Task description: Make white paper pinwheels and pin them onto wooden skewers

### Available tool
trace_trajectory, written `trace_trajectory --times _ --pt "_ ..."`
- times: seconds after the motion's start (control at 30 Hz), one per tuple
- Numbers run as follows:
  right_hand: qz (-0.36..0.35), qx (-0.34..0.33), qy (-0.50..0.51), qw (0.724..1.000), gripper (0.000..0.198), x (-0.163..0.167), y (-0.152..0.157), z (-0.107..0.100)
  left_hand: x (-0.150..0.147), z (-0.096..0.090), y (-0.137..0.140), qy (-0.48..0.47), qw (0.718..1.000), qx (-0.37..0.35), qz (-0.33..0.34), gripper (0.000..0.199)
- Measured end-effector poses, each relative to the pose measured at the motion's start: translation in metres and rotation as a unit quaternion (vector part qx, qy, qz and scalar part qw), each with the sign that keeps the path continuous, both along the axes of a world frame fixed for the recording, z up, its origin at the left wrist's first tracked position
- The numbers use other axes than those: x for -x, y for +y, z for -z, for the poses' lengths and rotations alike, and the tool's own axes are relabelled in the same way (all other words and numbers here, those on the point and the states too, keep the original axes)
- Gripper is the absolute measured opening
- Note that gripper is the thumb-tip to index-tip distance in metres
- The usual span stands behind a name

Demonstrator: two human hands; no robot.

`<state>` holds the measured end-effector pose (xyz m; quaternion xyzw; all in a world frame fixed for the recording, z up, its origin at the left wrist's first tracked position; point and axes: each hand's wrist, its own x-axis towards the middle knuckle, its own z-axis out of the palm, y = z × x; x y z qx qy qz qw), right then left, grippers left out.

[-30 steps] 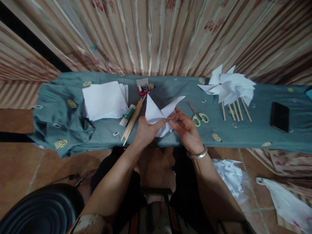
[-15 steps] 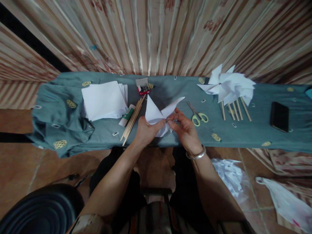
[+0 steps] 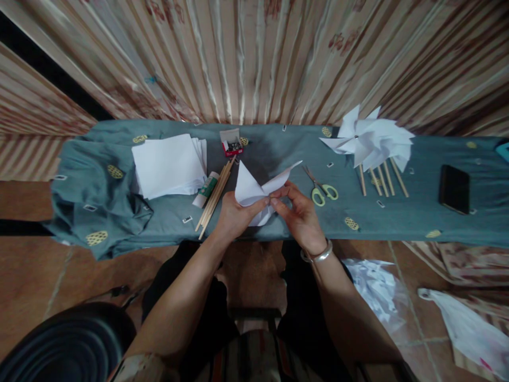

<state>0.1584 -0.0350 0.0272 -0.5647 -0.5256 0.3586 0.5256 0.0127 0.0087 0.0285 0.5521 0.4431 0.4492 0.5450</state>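
Note:
Between my hands is a white paper pinwheel [image 3: 250, 187] with pointed, folded blades, held over the front part of the cloth-covered table. My left hand [image 3: 238, 213] grips its left side, thumb pressed at the middle. My right hand [image 3: 299, 215] is closed on the paper's centre and right side, its thumb and fingertips meeting my left thumb. Whether a pin sits under those fingertips is hidden. Left of the paper lie several wooden sticks [image 3: 217, 199], a glue stick [image 3: 205, 189] and an open small box of pins [image 3: 232, 144]. Green-handled scissors [image 3: 323, 192] rest to the right.
A stack of white paper [image 3: 169, 167] lies on the left of the table [image 3: 274, 135]. Several finished pinwheels on sticks [image 3: 369, 138] lie at right, with a black phone [image 3: 454, 189] beyond. A bag of paper scraps [image 3: 376, 289] and a black stool [image 3: 67, 345] are on the floor.
My right fingers have closed in more tightly at the paper's centre, against my left thumb. The pinwheel has tilted slightly and both hands stay on it. The view has shifted a little.

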Motion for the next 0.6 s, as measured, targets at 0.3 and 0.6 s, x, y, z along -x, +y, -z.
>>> trace_trajectory --times 0.3,0.6 --pt "0.019 -0.008 -0.015 1.000 0.012 0.001 -0.002 -0.006 0.001 -0.009 -0.002 0.011 1.000 0.023 -0.015 0.031" --pt "0.060 -0.021 0.028 0.998 0.031 0.006 -0.002 -0.005 0.002 -0.011 -0.004 -0.007 0.999 0.046 -0.014 0.034"
